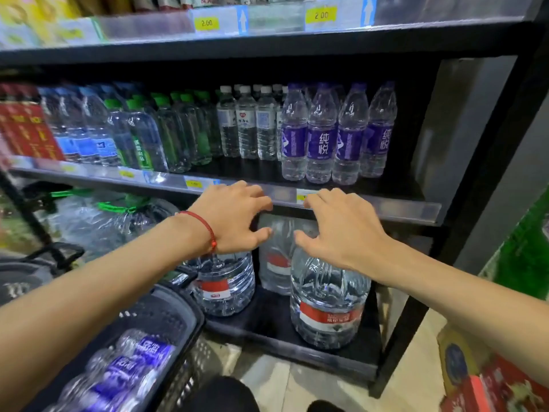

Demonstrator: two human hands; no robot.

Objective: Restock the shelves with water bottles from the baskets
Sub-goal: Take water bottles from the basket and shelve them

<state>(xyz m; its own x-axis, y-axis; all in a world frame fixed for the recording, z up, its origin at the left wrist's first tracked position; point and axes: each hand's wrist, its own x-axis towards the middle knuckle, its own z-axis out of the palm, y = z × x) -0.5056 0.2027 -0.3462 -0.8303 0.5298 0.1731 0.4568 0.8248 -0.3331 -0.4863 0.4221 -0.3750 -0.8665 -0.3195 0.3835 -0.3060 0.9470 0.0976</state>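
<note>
Purple-labelled bottles lay in the basket. The left hand and right hand hovered over big jugs, fingers spread apart, gripping nothing.

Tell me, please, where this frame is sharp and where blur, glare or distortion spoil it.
Head view: purple-labelled bottles at centre are sharpest; the basket bottles and left edge smear with blur; glare whitens the top price rail; wide-angle distortion splays the shelf edges.
</note>
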